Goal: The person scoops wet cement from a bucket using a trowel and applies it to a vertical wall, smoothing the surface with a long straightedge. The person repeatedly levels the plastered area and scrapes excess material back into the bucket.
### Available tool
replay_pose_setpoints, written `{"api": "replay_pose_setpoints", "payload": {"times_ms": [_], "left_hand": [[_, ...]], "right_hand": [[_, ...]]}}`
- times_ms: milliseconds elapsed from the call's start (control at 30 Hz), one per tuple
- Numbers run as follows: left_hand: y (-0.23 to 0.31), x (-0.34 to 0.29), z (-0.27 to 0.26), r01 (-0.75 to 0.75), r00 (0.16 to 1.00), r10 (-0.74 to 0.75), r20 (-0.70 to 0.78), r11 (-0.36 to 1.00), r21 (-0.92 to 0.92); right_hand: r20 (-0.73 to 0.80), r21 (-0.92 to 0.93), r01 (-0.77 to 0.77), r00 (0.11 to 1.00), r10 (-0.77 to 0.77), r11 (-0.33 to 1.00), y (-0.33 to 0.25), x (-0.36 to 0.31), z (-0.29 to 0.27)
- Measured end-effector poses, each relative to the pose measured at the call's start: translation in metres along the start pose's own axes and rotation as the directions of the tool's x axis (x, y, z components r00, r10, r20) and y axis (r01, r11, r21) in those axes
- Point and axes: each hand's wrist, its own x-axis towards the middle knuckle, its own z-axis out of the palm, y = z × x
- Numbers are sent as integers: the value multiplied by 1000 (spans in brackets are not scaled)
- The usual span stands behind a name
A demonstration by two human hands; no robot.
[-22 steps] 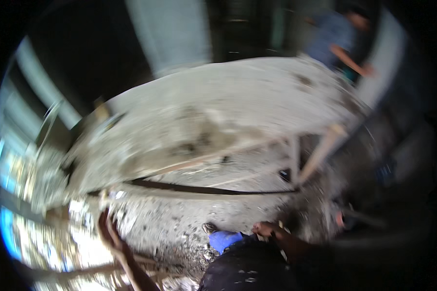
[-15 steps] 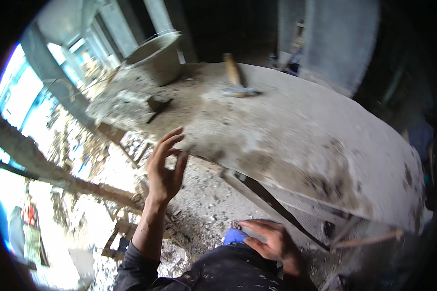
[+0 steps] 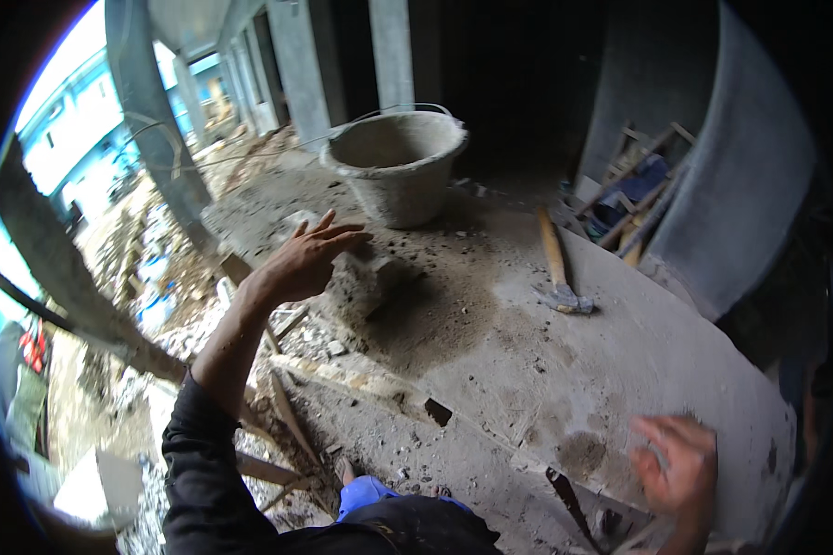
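Observation:
My left hand point(image 3: 307, 257) reaches over the dusty, plaster-coated tabletop point(image 3: 620, 319) with its fingers stretched and nothing held. Right beside and below its fingertips is a rough grey lump point(image 3: 366, 289), perhaps hardened mortar; whether they touch it I cannot tell. Loose crumbs and dark dust surround the lump. Over the near right part of the surface is my right hand point(image 3: 683, 470), slightly blurred, its fingers loosely bent, apart and holding nothing. A hammer point(image 3: 553, 254) with a wooden handle lies farther back, its metal head toward me.
A mortar-crusted bucket point(image 3: 398, 180) with a wire handle stands at the far left of the surface. Behind it rise concrete columns point(image 3: 301, 69). Scrap wood point(image 3: 634, 199) leans near the right pillar point(image 3: 745, 176). Rubble point(image 3: 148, 250) covers the ground at left.
The view has shifted, bringing bucket and hammer more fully into sight. My left hand has moved forward to the grey lump. My right hand has left my lap and moved right, over the surface.

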Motion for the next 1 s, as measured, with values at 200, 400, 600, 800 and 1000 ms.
{"api": "replay_pose_setpoints", "payload": {"times_ms": [200,400,600,800,1000], "left_hand": [[-60,34,-3,-341,938,342,48,939,-39],[-145,10,-58,-393,916,380,-125,913,-105],[-294,67,-92,-592,759,377,-531,738,-323],[-303,81,-116,-493,722,19,-692,716,-494],[-327,11,-126,-454,625,-213,-751,684,-571]], "right_hand": [[196,-262,-187,950,242,947,-7,105,42],[142,-363,-541,772,619,758,40,207,114],[-31,-333,-756,605,795,563,35,229,149],[-56,-281,-773,605,794,569,52,233,181],[-232,23,-765,622,747,644,11,264,129]]}}
